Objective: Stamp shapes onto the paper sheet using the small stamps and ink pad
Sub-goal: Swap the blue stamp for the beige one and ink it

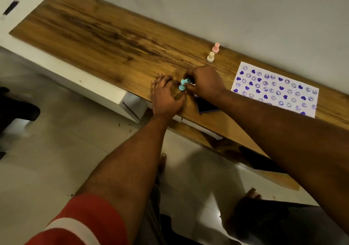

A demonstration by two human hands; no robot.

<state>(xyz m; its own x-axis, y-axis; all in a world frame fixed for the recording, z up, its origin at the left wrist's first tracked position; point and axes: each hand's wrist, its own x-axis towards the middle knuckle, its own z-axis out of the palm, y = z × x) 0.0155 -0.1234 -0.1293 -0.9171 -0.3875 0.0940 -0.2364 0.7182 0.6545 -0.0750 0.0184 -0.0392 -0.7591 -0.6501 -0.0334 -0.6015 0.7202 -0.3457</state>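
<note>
My right hand (204, 83) pinches a small blue stamp (183, 84) by its handle, tilted, just left of the ink pad (205, 106). Right beside the stamp my left hand (166, 95) rests on the wooden tabletop (105, 36), fingers loosely spread and holding nothing that I can see. The white paper sheet (275, 88) lies to the right, covered with several purple hearts and smiley prints. Two more stamps stand upright behind my hands, a cream one (210, 57) and a pink one (216, 48).
The tabletop runs along a pale wall (245, 8). A white cabinet (85, 86) sits under its left end, with dark pens (11, 7) on a white surface at far left. My bare feet (251, 194) stand on the tiled floor below.
</note>
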